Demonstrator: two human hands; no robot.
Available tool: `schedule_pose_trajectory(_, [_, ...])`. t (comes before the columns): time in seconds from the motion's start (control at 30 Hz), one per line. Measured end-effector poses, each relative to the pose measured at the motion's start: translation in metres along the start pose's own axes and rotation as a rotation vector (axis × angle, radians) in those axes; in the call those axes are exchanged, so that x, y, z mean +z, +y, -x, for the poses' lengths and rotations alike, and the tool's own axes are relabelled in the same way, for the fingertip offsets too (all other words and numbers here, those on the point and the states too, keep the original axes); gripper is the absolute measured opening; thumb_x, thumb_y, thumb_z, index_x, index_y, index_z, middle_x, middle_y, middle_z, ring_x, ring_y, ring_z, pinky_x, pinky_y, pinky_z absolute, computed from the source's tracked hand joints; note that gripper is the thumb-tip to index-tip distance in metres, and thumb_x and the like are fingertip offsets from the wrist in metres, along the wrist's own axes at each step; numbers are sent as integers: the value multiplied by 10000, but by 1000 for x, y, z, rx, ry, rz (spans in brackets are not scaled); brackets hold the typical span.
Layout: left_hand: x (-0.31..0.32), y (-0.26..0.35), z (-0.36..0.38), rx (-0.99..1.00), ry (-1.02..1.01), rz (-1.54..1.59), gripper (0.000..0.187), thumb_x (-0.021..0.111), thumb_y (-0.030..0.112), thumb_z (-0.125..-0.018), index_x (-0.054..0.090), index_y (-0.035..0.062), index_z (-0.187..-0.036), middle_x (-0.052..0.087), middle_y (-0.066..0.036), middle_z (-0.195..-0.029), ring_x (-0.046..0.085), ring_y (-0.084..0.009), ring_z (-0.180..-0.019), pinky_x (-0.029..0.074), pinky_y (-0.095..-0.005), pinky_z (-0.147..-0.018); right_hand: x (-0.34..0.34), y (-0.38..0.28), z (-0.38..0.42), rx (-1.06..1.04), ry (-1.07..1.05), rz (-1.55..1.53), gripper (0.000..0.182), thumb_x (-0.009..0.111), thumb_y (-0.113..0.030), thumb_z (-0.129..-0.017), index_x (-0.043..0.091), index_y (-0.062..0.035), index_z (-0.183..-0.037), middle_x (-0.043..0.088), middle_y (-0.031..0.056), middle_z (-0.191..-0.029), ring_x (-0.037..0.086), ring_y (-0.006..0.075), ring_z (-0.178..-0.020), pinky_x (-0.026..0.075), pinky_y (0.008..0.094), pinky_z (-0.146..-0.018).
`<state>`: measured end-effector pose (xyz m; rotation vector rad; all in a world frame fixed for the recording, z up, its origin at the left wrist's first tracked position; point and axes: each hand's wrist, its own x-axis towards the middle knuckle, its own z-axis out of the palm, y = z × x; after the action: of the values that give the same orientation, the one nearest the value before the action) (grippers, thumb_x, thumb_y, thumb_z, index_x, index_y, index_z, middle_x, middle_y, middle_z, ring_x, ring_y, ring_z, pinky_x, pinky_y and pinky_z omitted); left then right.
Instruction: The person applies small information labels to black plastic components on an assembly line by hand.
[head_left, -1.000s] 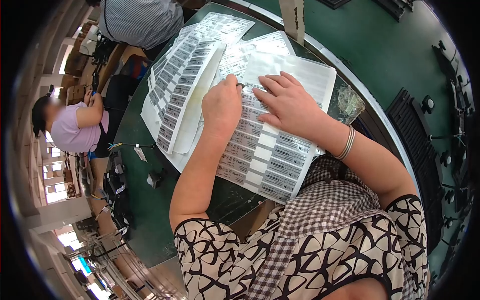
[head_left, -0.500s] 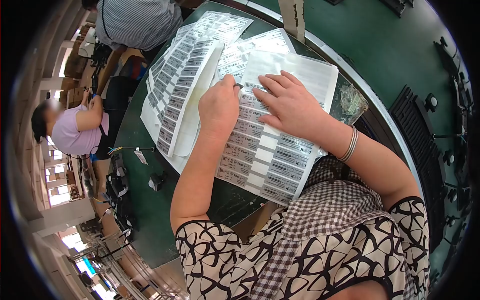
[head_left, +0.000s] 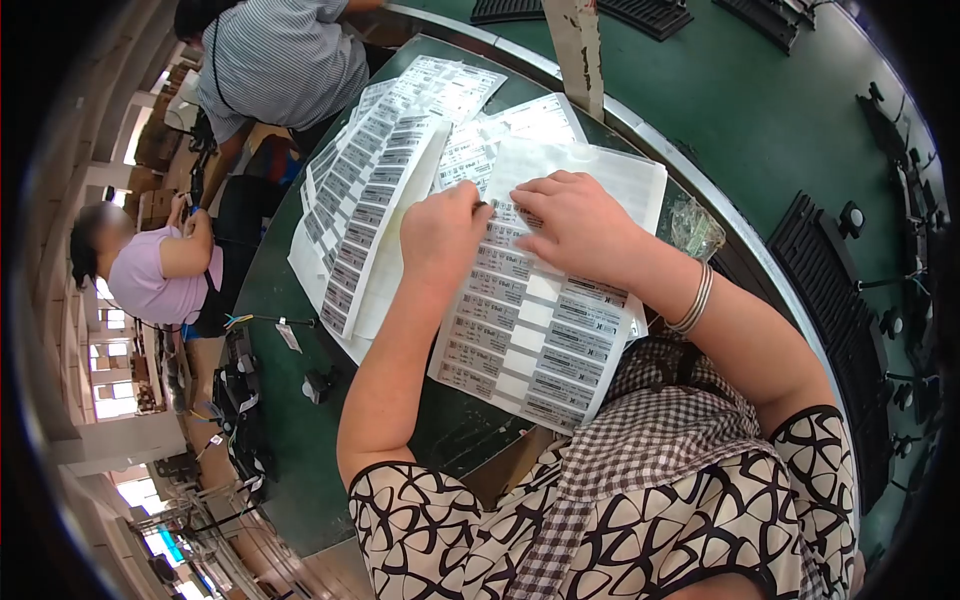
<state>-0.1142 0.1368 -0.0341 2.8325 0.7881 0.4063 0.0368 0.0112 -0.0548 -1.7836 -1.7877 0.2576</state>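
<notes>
— Where's the label sheet?

— The label sheet (head_left: 530, 330) lies on the green bench (head_left: 290, 420) right in front of me, its near end hanging over the edge above my lap. It covers a plain white sheet (head_left: 620, 175) that shows beyond my fingers.

— And your hands on it?

— My left hand (head_left: 443, 235) is curled almost to a fist, thumb and forefinger pinched together at a label near the sheet's far end; I can't tell whether the label has lifted off the backing. My right hand (head_left: 580, 225) lies on the sheet just beside it, fingers bent and pressing the paper down, fingertips nearly meeting the left thumb. There are bangles (head_left: 692, 300) on my right wrist.

— Anything different from a moment ago?

— My right fingers lay straighter and flatter then; now they are curled in closer to the pinch. The left hand has kept its grip at the same spot.

— What's around?

— More label sheets (head_left: 370, 190) fan out to the left across the bench, and a crumpled clear bag (head_left: 697, 228) sits past my right wrist. Two other people work beyond the bench's far side.
</notes>
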Motion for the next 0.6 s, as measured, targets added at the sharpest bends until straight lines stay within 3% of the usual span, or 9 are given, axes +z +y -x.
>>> schedule_pose_trajectory(0.07, [0, 15, 13, 247, 124, -99, 192, 695, 207, -830, 569, 72, -775, 593, -103, -670, 602, -308, -644, 452, -424, -589, -8, 4, -11, 73, -81, -105, 375, 546, -324, -911, 680, 2, -1039, 673, 158, -1063, 605, 336, -1023, 462, 428, -924])
schedule_pose_trajectory(0.13, [-11, 48, 40, 475, 57, 16, 198, 704, 181, -803, 539, 104, -724, 562, -74, -661, 580, -270, -628, 428, -402, -575, -19, 10, -19, 143, -179, -218, 399, 490, -333, -945, 691, 9, -985, 688, 170, -1007, 625, 366, -962, 481, 448, -882])
schedule_pose_trajectory(0.2, [-39, 94, 69, 656, -156, 139, 198, 737, 188, -785, 560, 115, -733, 566, -46, -679, 570, -231, -628, 427, -366, -585, -30, 4, -25, 224, -268, -207, 464, 422, -364, -981, 691, 13, -1001, 681, 186, -1048, 619, 385, -991, 472, 451, -903])
schedule_pose_trajectory(0.27, [-47, 123, 89, 685, -309, 689, 210, 770, 229, -765, 591, 120, -758, 570, -32, -695, 559, -221, -637, 432, -353, -599, -26, 9, -28, 238, -312, -187, 466, 425, -369, -984, 686, 13, -1037, 676, 190, -1066, 611, 384, -1023, 468, 437, -918])
schedule_pose_trajectory(0.3, [-58, 127, 88, 647, -375, 805, 179, 780, 171, -776, 622, 91, -801, 589, -35, -714, 561, -166, -623, 443, -303, -590, -28, 12, -27, 232, -276, -233, 430, 435, -344, -984, 675, -2, -1086, 678, 163, -1092, 617, 345, -1029, 467, 411, -926])
schedule_pose_trajectory(0.37, [-70, 122, 87, 304, -318, 887, 150, 761, 107, -797, 618, 66, -820, 589, -16, -722, 545, -109, -621, 431, -257, -576, -35, 18, -19, 227, -190, -323, 384, 455, -293, -984, 654, -34, -1185, 683, 110, -1145, 630, 267, -1040, 465, 361, -943])
schedule_pose_trajectory(0.47, [-72, 119, 80, -190, -126, 716, 123, 725, 36, -842, 607, 23, -876, 553, 39, -725, 478, -23, -635, 398, -189, -570, -64, 36, 24, 462, 287, -800, 365, 456, -270, -1002, 657, -15, -1169, 685, 95, -1093, 626, 191, -993, 476, 323, -919])
schedule_pose_trajectory(0.53, [-75, 115, 69, -217, -23, 622, 130, 728, 42, -842, 605, 16, -875, 547, 37, -716, 482, -29, -638, 403, -192, -573, -93, 39, 78, 535, 491, -962, 357, 508, -309, -988, 672, -5, -1080, 682, 69, -961, 616, 141, -900, 480, 281, -841])
schedule_pose_trajectory(0.6, [-74, 120, 57, -133, 132, 519, 151, 743, 91, -825, 607, 32, -854, 589, -24, -685, 544, -120, -591, 420, -261, -540, -91, 43, 135, 610, 636, -1150, 396, 459, -335, -1010, 668, -2, -1061, 660, 58, -911, 600, 130, -839, 484, 270, -822])
